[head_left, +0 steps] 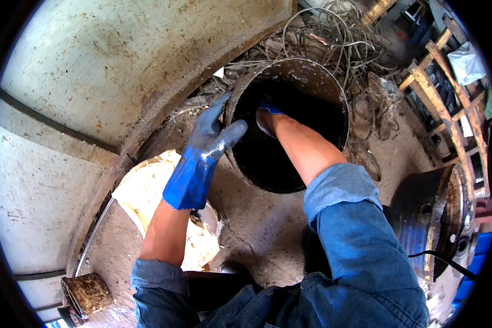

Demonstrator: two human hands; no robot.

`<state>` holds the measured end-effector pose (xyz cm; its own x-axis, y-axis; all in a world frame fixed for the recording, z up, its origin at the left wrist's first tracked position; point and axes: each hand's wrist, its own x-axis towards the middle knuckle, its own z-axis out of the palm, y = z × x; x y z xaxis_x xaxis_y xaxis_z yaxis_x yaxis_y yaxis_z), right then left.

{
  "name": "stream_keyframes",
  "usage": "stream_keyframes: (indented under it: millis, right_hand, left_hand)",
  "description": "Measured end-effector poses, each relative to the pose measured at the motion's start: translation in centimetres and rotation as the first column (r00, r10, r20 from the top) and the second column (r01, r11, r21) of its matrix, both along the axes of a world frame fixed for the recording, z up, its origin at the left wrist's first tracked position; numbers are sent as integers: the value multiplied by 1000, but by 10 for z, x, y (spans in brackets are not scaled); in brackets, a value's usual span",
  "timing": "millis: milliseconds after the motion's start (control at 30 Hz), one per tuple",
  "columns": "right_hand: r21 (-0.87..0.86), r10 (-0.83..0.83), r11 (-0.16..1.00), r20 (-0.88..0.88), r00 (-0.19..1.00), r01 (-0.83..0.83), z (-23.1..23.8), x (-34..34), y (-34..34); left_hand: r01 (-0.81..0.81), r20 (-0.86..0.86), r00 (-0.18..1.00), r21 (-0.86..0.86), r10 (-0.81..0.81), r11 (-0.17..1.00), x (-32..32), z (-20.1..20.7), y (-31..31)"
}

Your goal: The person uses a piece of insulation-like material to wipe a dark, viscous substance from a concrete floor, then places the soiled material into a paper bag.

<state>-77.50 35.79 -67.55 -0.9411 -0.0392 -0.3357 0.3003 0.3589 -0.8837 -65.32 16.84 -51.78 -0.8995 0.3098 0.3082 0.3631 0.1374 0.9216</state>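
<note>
A large round metal drum (311, 77) with a dark, dirty inside stands open-topped in front of me. My left hand (209, 136), in a blue and grey coated glove, grips the drum's left rim, thumb over the edge and fingers along the outer wall. My right hand (266, 116) reaches down into the drum; a bit of blue glove shows at its wrist. Shadow hides the fingers of that hand and whatever they touch. The bottom of the drum is too dark to make out.
A big pale curved metal wall (147, 54) rises at the left. Tangled cables (361, 52) lie behind the drum. A whitish sack (147, 183) is beside my left forearm, a rusty bucket (87, 294) at lower left. Wooden pallet frames (440, 98) and a dark barrel (421, 199) stand right.
</note>
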Motion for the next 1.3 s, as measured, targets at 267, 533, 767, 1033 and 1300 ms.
stream_keyframes:
  millis: [267, 533, 767, 1033, 1300]
  right_hand:
    - [-73, 67, 995, 46, 997, -64, 16, 1, 14]
    - [-237, 176, 957, 19, 984, -167, 99, 40, 19]
    - [-313, 123, 947, 169, 978, -65, 164, 83, 58]
    - [-324, 145, 943, 175, 974, -82, 198, 101, 84]
    - [-441, 93, 892, 389, 917, 97, 188, 95, 106]
  left_hand:
    - [-46, 29, 998, -26, 47, 999, -8, -9, 2]
    - [-18, 114, 993, 49, 12, 999, -10, -3, -6]
    - [-50, 132, 990, 18, 47, 999, -2, 7, 11]
    - [-52, 174, 984, 93, 35, 994, -12, -7, 6]
    - [-66, 47, 997, 129, 60, 989, -23, -19, -1]
